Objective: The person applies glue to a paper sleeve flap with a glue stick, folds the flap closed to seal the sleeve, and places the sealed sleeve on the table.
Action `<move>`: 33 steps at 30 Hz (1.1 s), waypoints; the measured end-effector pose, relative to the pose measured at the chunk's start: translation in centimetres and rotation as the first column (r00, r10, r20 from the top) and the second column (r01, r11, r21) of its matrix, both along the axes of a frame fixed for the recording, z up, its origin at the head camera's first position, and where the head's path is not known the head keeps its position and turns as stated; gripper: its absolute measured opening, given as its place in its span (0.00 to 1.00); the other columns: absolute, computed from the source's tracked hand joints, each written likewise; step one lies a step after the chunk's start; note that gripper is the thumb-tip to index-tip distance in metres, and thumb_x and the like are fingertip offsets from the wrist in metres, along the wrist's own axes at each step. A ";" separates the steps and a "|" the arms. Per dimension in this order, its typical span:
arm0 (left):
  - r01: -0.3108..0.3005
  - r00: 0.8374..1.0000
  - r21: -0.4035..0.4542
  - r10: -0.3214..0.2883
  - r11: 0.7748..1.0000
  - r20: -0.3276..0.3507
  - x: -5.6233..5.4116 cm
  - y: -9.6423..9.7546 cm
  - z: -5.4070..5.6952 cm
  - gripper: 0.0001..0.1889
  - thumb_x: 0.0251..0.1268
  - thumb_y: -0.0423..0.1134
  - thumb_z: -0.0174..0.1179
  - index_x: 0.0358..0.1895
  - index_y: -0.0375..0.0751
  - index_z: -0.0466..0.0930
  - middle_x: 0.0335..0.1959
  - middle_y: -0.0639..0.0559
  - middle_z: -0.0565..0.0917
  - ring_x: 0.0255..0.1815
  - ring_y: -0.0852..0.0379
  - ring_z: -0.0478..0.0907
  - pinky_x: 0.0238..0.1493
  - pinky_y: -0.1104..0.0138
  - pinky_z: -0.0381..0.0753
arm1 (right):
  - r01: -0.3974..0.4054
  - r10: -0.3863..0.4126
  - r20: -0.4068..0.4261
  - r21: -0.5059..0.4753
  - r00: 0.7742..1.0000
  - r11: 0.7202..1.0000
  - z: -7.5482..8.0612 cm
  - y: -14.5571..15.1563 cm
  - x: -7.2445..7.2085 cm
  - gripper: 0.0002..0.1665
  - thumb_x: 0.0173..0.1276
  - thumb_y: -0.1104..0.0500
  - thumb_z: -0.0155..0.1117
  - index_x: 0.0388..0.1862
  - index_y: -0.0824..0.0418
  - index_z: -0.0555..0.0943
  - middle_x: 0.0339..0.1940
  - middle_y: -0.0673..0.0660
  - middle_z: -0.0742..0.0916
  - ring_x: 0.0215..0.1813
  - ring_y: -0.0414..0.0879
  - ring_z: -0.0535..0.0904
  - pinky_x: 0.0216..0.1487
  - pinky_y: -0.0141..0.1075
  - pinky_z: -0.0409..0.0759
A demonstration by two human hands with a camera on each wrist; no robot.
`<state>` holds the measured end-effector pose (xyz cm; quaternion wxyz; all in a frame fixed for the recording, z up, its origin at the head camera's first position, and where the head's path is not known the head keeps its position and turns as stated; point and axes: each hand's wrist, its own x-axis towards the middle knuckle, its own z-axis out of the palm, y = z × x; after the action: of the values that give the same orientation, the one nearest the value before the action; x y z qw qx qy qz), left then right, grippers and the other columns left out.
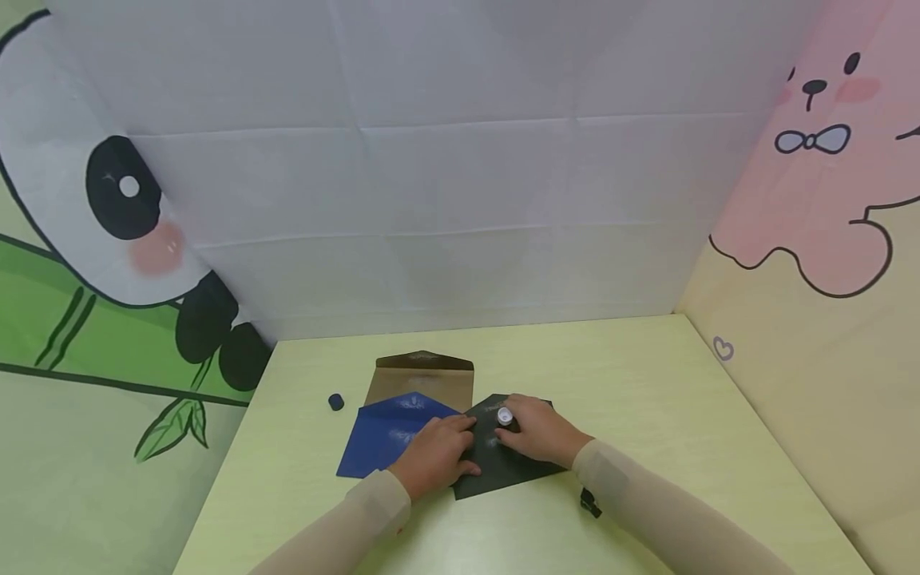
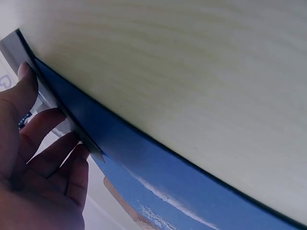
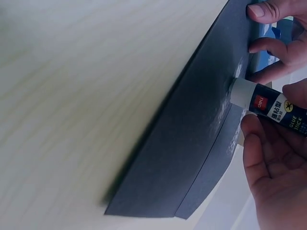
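Observation:
My right hand [image 1: 539,431] holds a glue stick [image 3: 271,103] with a dark label and a white end. In the right wrist view the stick's white end meets the black envelope [image 3: 177,124] by the flap's crease, among whitish smears of glue [image 3: 234,139]. Fingers of my left hand [image 1: 437,455] rest on the black envelope's left side, with the thumb lower down. Under that side lies the blue envelope [image 1: 381,435], partly covered; shiny marks show on its upper part. In the left wrist view my left hand [image 2: 48,158] touches the dark edge with bent fingers.
Behind the blue envelope a brown envelope [image 1: 431,385] lies with its flap raised away from me. A small dark cap [image 1: 335,402] stands to the left on the pale table [image 1: 287,479]. A small black object [image 1: 590,503] is beneath my right wrist.

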<state>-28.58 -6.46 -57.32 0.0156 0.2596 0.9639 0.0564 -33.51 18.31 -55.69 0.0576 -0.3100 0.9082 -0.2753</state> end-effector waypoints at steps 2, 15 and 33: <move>0.002 1.000 0.000 -0.002 1.000 0.001 0.0 0.0 0.0 0.22 0.73 0.60 0.83 0.54 0.47 0.98 0.80 0.44 0.89 0.85 0.43 0.84 0.81 0.45 0.85 | 0.009 -0.009 0.008 -0.007 1.000 1.000 0.0 0.2 0.0 0.09 0.83 0.55 0.80 0.51 0.57 0.88 0.44 0.48 0.89 0.44 0.39 0.81 0.50 0.38 0.85; -0.001 1.000 -0.016 0.001 1.000 -0.002 0.3 0.1 0.1 0.23 0.72 0.60 0.84 0.54 0.46 0.98 0.80 0.44 0.89 0.84 0.43 0.85 0.80 0.46 0.86 | 0.036 -0.036 0.007 -0.033 0.999 0.999 -0.3 1.9 -0.1 0.09 0.81 0.57 0.80 0.46 0.57 0.86 0.40 0.48 0.87 0.41 0.39 0.78 0.45 0.36 0.81; 0.003 1.000 -0.031 -0.003 1.000 -0.017 0.2 0.2 0.3 0.22 0.72 0.61 0.83 0.52 0.47 0.98 0.79 0.44 0.90 0.84 0.44 0.85 0.77 0.49 0.88 | 0.151 -0.159 -0.018 -0.235 0.987 0.960 0.6 2.6 -0.7 0.08 0.80 0.56 0.81 0.49 0.57 0.90 0.43 0.50 0.92 0.43 0.38 0.83 0.51 0.39 0.88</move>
<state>-28.41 -6.22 -57.03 0.0115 0.2611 0.9644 0.0393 -34.26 20.88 -55.08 -0.0176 -0.2475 0.8920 -0.3778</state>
